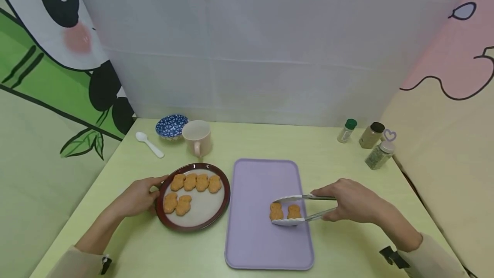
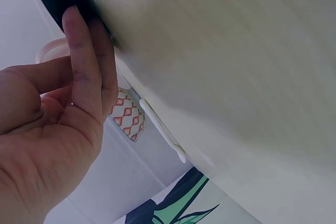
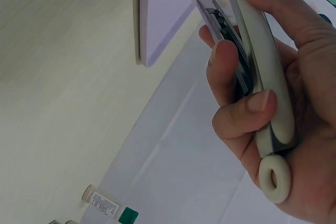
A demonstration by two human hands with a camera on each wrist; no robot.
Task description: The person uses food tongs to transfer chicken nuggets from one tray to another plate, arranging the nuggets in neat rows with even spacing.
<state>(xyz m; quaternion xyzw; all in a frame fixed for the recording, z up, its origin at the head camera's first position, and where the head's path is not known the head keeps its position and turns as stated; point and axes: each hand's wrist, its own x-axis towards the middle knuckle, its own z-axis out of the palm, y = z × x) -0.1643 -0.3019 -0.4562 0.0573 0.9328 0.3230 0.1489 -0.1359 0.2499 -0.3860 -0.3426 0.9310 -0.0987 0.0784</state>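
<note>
My right hand (image 1: 349, 203) grips tongs (image 1: 289, 222) with white scalloped ends. In the right wrist view, its fingers and thumb wrap the pale handle with a ring at the end. The tong arms stand apart over the lilac tray (image 1: 268, 248), on either side of two golden-brown, bear-shaped nuggets, a left one (image 1: 275, 212) and a right one (image 1: 294, 212). My left hand (image 1: 139, 196) holds the left rim of a brown-edged plate (image 1: 193, 226). On that plate lie several similar nuggets (image 1: 190, 182). In the left wrist view, the fingers (image 2: 84, 66) reach to the plate's dark edge.
Behind the plate stand a pale pink mug (image 1: 197, 136) and a blue patterned bowl (image 1: 171, 126), with a white spoon (image 1: 149, 144) to their left. Three seasoning jars (image 1: 380, 155) stand at the back right. A white cloth (image 1: 270, 55) hangs behind the table.
</note>
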